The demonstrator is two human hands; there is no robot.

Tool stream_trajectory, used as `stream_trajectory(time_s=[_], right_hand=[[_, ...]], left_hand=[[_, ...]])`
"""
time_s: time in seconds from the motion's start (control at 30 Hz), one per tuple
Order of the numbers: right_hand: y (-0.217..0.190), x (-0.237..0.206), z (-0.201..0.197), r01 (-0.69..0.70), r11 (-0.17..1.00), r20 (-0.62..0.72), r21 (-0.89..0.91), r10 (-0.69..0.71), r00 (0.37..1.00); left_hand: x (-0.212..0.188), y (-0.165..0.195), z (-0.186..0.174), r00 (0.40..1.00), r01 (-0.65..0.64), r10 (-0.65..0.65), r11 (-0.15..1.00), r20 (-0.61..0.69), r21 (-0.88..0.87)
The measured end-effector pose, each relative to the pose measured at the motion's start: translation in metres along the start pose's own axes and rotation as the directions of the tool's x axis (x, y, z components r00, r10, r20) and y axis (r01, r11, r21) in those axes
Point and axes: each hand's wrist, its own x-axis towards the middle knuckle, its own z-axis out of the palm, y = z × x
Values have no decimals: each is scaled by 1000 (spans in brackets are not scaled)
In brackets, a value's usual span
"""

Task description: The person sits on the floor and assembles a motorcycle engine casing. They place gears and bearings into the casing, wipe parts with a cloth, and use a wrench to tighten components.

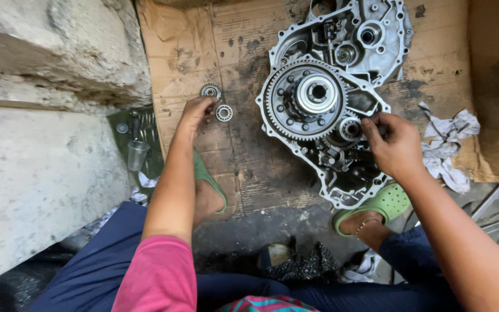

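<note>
**Hands on the gear case and the loose bearings**

Your left hand [194, 110] reaches out over the cardboard sheet [244, 167], fingers bent downward and loosely spread, their tips just beside two small round bearings. One bearing [211, 91] lies just past the fingertips; the other bearing [224, 112] lies to the right of the hand. Whether the fingertips pinch anything you cannot tell from here.

Your right hand [397, 144] rests on the right edge of the open metal gear case [347, 190], fingers curled in narrow against a small gear [350, 128] inside it. The grip itself is hidden by the fingers.

The case is a shallow cast shell of dull grey metal with a scalloped, bolt-holed rim. It holds a large toothed ring gear [304, 98] with a bright polished hub in the middle, the small gear beside it, and dark oily parts lower down. A second case half [371, 29] lies just beyond, touching the first, with round bores and ribs.

The cardboard is brown, creased and blotched with black oil. A crumpled white rag [446, 144] lies to the right of the case. To the left, a clear plastic cup [137, 155] stands on a dark green mat with small metal bits, next to rough pale concrete [41, 173]. Both feet wear green sandals [385, 202].
</note>
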Motion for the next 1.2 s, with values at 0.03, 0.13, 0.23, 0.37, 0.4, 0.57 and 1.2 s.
stream_trajectory(time_s=[0.03, 0.13, 0.23, 0.37, 0.4, 0.57, 1.2], right_hand=[[1, 0, 1, 24, 1000, -17, 18, -23, 1000], [-2, 0, 0, 65, 998, -59, -16, -66, 996], [-20, 3, -11, 198, 973, -152, -118, -215, 965], [-64, 1, -51, 299, 949, -268, 100, -264, 927], [-78, 0, -66, 353, 922, -293, 158, -297, 909], [-130, -42, -165, 467, 839, -352, 280, -363, 863], [-105, -79, -216, 648, 761, -271, -22, -628, 729]], left_hand=[[-5, 9, -4, 992, -18, 39, 985, 120, -174], [-39, 49, 8, 922, 2, 161, 908, 353, -419], [-91, 110, 57, 817, -18, 256, 906, 516, -422], [-168, 180, 143, 582, 37, 315, 911, 750, -412], [-183, 194, 162, 537, 14, 328, 918, 777, -397], [-238, 226, 232, 373, 0, 304, 945, 877, -328], [-237, 173, 330, 648, -166, 206, 978, 733, -128]])
